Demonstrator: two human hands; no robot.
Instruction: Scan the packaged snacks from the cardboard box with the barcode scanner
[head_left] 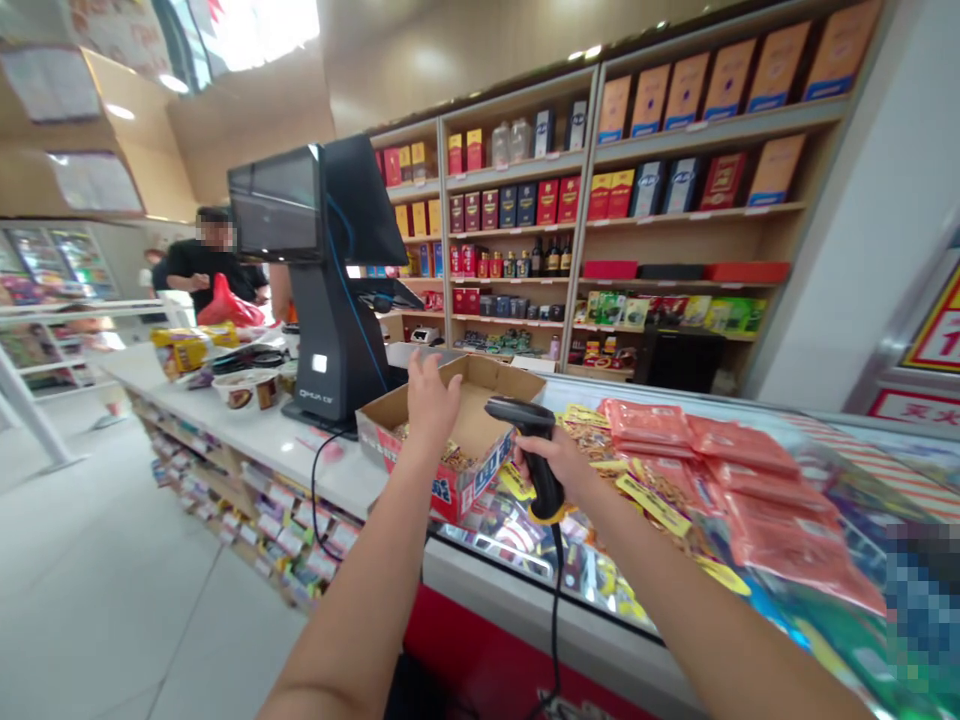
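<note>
My right hand [555, 462] is wrapped round the grip of a black barcode scanner [541, 468], whose cable hangs down over the counter's front. With fingers spread, my left hand [433, 405] is raised at the near left side of an open cardboard box [487, 405]. A few small packets [457, 457] lie in the bottom of that box; my left forearm hides part of it. Just right of the scanner, yellow-labelled snack packets [652, 500] are spread on the glass counter. Flat pink-red packages [720, 450] are piled beyond them.
A black point-of-sale terminal [307, 290] stands left of the box. Cups [244, 388] and yellow snack bags [187, 345] sit farther along the white counter [180, 385]. A person [202, 260] stands at its far end near a red plastic bag [227, 303]. Shelves [517, 228] of boxes and bottles line the wall.
</note>
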